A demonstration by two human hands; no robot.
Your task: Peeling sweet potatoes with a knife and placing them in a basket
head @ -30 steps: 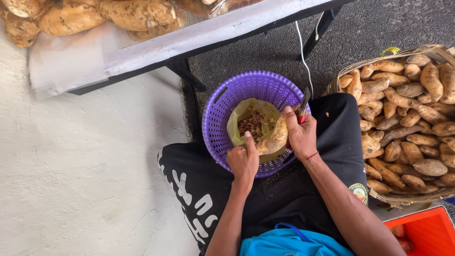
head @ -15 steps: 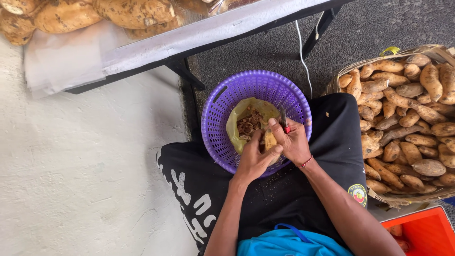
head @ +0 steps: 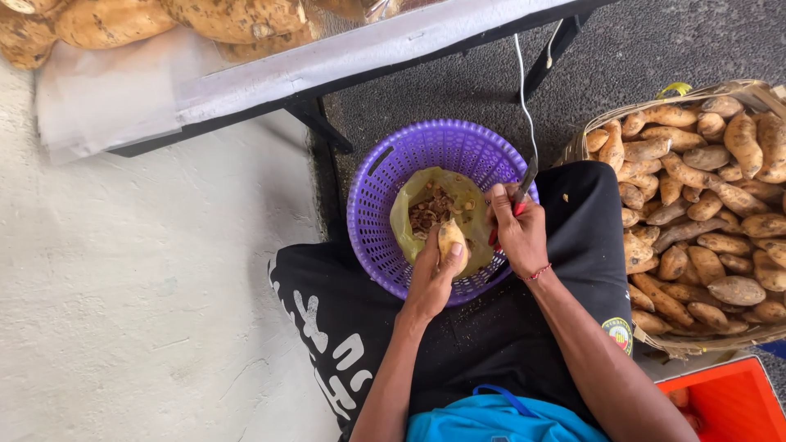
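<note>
**Peeling over the purple basket**

A wide woven basket of sweet potatoes point(head: 704, 205) is sitting at the person's right. A round purple basket point(head: 385, 213) is resting on the lap, a yellowish bag of peelings point(head: 434, 209) lying inside it. The left hand point(head: 434, 274) is gripping a pale sweet potato point(head: 449, 240) over the basket's near rim — fingers wrapped around it. The right hand point(head: 520, 233) is closing on a red-handled knife point(head: 516, 196), blade pointing away.

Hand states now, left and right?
Left hand: closed on a peeled sweet potato over the purple basket.
Right hand: closed on a red-handled knife.
</note>
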